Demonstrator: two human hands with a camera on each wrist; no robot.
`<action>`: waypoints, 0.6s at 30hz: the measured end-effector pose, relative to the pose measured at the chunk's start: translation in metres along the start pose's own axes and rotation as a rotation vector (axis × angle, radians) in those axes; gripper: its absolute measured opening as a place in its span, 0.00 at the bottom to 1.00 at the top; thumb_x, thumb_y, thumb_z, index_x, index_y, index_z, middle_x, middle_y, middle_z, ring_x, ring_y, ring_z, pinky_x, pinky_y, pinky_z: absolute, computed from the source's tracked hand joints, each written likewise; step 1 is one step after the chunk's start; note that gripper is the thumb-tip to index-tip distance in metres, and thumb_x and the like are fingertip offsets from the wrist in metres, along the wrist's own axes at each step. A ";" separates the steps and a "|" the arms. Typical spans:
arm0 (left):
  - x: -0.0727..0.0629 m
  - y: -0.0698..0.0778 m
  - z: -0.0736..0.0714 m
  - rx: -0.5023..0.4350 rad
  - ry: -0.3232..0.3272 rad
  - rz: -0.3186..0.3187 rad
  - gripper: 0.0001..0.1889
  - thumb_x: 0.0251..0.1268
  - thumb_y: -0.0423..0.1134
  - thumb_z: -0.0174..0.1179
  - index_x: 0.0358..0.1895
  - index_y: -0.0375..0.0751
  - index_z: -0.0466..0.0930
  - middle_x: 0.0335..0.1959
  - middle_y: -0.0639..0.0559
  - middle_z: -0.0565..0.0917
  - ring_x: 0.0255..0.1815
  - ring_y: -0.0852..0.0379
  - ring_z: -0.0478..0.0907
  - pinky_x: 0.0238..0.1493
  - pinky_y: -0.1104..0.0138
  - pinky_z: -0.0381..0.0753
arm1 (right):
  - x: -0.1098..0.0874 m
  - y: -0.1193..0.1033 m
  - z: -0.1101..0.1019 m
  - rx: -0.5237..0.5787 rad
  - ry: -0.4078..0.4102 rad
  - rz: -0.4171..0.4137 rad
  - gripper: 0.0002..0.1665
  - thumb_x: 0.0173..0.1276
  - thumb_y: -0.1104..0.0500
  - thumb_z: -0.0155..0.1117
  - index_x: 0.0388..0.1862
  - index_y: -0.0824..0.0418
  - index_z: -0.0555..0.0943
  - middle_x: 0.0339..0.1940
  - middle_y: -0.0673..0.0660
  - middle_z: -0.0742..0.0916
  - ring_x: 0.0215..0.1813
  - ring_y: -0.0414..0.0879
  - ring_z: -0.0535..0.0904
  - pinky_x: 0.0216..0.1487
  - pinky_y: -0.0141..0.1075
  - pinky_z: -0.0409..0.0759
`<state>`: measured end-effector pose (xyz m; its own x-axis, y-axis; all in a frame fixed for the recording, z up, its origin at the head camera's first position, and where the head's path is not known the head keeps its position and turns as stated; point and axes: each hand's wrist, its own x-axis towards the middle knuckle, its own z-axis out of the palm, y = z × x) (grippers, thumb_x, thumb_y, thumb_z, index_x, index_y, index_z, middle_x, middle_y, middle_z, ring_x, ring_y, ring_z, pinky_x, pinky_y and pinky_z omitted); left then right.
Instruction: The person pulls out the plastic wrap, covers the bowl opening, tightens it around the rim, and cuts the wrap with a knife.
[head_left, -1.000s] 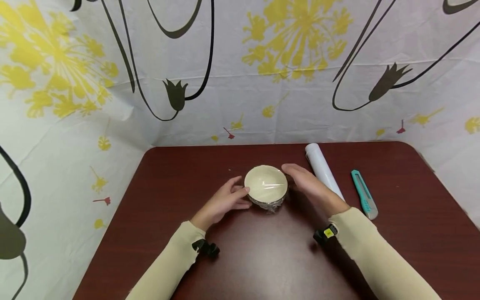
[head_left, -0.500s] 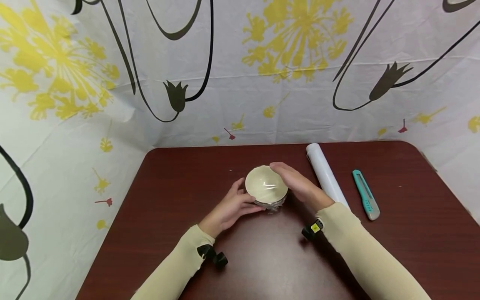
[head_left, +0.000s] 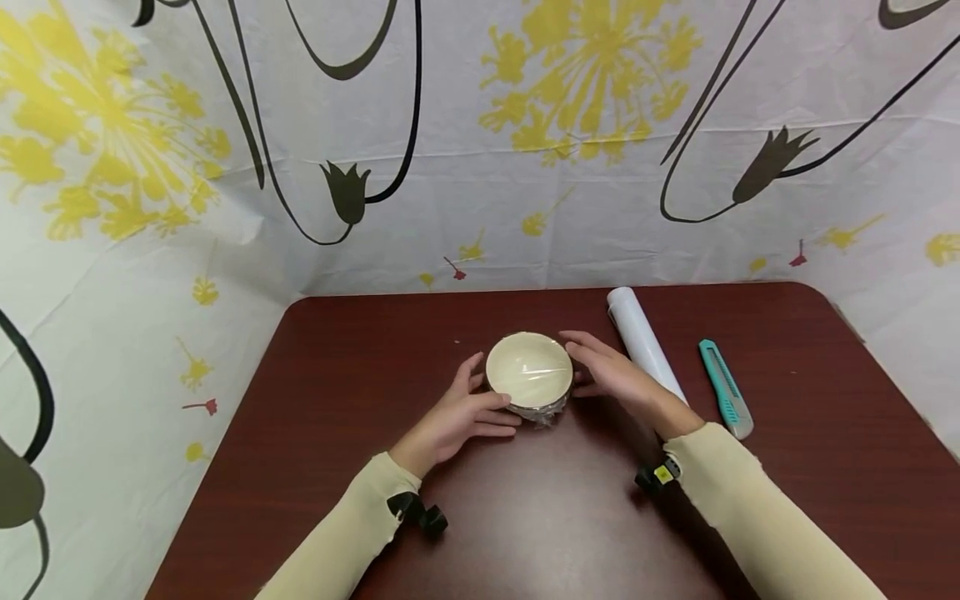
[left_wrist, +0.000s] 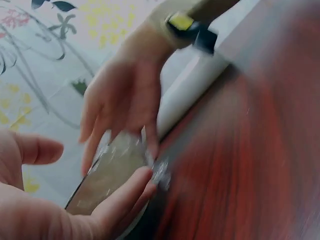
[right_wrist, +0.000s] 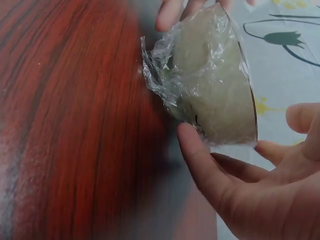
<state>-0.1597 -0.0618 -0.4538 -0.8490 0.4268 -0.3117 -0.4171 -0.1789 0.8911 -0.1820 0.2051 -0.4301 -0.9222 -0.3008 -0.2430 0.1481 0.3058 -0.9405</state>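
Note:
A cream bowl (head_left: 529, 371) with a dark rim is wrapped in clear cling film (right_wrist: 165, 70). The film stretches over its mouth and bunches under its base. At the bowl's left side is my left hand (head_left: 455, 412), its fingers spread and fairly straight, fingertips right at the rim and lower wall. On the opposite side, my right hand (head_left: 618, 375) lies along the wall with relaxed fingers. In the right wrist view, one right fingertip (right_wrist: 187, 135) meets the film near the base. The left wrist view is blurred, and the left hand (left_wrist: 45, 210) covers part of the bowl there.
A white roll (head_left: 643, 337) lies on the dark red table (head_left: 375, 333), just beyond the right forearm. Right of it is a teal utility knife (head_left: 726, 390). A patterned sheet (head_left: 600, 208) hangs behind the table and along its sides.
My right hand reached over the bowl's rim half a second ago and is now back at its right side. The left fingers have come further along the bowl's near side than a second ago.

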 end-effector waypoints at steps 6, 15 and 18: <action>0.001 -0.008 0.024 -0.043 0.032 0.012 0.58 0.77 0.36 0.63 0.90 0.58 0.22 0.79 0.23 0.65 0.59 0.21 0.84 0.55 0.40 0.89 | 0.003 0.002 0.007 -0.050 -0.054 -0.055 0.38 0.94 0.47 0.44 0.93 0.59 0.52 0.88 0.68 0.63 0.72 0.62 0.76 0.54 0.50 0.89; 0.015 -0.012 0.033 -0.175 0.112 0.058 0.50 0.79 0.40 0.61 0.90 0.59 0.34 0.83 0.30 0.59 0.67 0.30 0.80 0.64 0.36 0.83 | 0.003 -0.003 0.019 -0.024 -0.033 -0.041 0.38 0.93 0.49 0.48 0.89 0.66 0.54 0.83 0.71 0.68 0.70 0.60 0.79 0.57 0.50 0.89; 0.018 -0.014 0.033 -0.227 0.101 0.053 0.49 0.79 0.39 0.60 0.89 0.59 0.35 0.81 0.30 0.61 0.69 0.29 0.79 0.64 0.33 0.81 | 0.002 -0.005 0.018 -0.024 -0.036 -0.022 0.39 0.92 0.48 0.49 0.89 0.67 0.52 0.82 0.72 0.68 0.69 0.61 0.79 0.57 0.51 0.89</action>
<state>-0.1583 -0.0225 -0.4605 -0.8950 0.3228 -0.3078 -0.4235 -0.3985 0.8136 -0.1781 0.1862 -0.4298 -0.9116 -0.3398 -0.2313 0.1191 0.3204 -0.9398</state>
